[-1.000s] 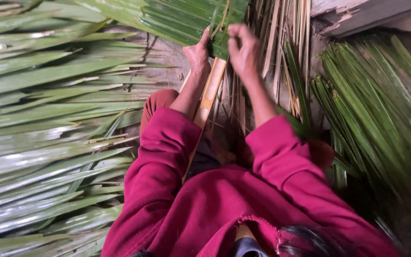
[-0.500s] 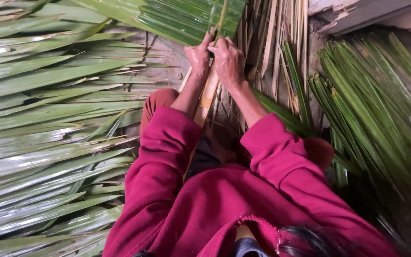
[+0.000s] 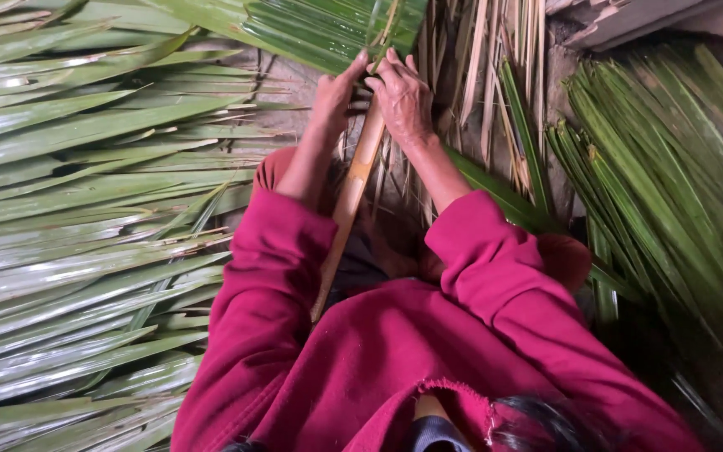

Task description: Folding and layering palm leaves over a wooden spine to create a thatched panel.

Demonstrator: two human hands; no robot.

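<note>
- Both hands meet at the upper middle of the frame, arms in red sleeves (image 3: 278, 251) reaching up from the bottom.
- Left hand (image 3: 334, 99): fingers curled, tips pressed against the lower edge of the folded green leaves (image 3: 328, 29). Whether it pinches a leaf or only presses, I cannot tell.
- Right hand (image 3: 402, 99): fingers bent, tips at the same leaf edge, just beside the left hand. Grip hidden by the back of the hand; I cannot tell what it holds.
- A pale stick (image 3: 349, 197) runs from between the 2 hands down toward the body, lying between the forearms.
- Handling, as a judgement: the leaves look thin, light, glossy and likely slippery; they bend along their length but may split along the grain. Best pinched near the fold, close to the stick, not at the loose tips.
- The stick looks stiff and light; a hold anywhere along its bare middle should do.
- Long loose leaves (image 3: 69, 209) cover the left of the frame.
- A green bundle (image 3: 663, 176) lies at the right.
- Dry straw-coloured strips (image 3: 487, 59) hang at the upper middle right.
</note>
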